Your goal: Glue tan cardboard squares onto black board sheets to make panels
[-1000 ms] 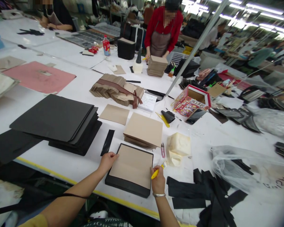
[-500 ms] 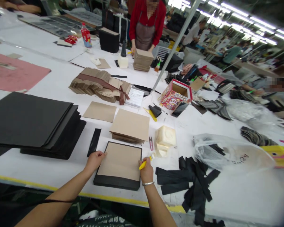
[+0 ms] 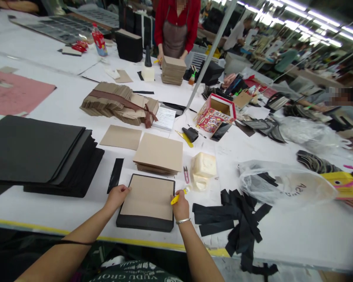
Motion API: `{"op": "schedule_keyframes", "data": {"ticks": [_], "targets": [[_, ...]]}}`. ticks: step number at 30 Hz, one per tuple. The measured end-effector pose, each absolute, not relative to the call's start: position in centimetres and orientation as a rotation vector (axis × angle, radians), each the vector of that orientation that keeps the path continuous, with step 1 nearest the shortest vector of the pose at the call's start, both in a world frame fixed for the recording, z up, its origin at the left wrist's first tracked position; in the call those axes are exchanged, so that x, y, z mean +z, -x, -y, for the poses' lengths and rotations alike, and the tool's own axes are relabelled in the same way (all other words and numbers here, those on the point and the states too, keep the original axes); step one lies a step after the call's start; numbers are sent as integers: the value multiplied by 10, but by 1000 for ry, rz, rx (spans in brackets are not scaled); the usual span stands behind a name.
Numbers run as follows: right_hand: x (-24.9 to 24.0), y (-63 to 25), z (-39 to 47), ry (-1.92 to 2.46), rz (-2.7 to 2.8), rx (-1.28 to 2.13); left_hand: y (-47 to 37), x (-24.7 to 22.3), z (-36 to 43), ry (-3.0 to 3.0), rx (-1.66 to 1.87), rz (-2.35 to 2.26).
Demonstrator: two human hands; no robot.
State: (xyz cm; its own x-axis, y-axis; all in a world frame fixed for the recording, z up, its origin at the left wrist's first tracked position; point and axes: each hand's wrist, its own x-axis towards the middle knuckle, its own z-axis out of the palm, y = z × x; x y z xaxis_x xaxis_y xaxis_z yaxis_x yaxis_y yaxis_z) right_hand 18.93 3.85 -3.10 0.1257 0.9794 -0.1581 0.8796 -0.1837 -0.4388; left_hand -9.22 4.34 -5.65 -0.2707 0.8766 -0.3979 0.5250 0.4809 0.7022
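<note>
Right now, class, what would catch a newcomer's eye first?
Probably the big black stack, far left; then the tan board on a black pile between the left hand and the right hand, which holds a yellow tool. Farther back, right of centre, the red box stands out.

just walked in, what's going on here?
The left hand is at the left edge of a beige sheet lying on a black piece. The right hand, holding a yellow-handled tool, is at the right edge. A pile of beige boards sits beyond; black strips lie to the right. Farther back, a co-worker stands at another pile.
</note>
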Motion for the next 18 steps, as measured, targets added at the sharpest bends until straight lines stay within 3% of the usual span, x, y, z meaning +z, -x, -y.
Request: {"op": "schedule_keyframes", "data": {"ticks": [14, 18], "targets": [[-21, -182, -55, 2278, 2163, 575, 115, -20, -73, -1591, 70, -1915], [-12, -182, -56, 2280, 2174, 406, 100, 1, -76, -1780, 26, -1929]]}}
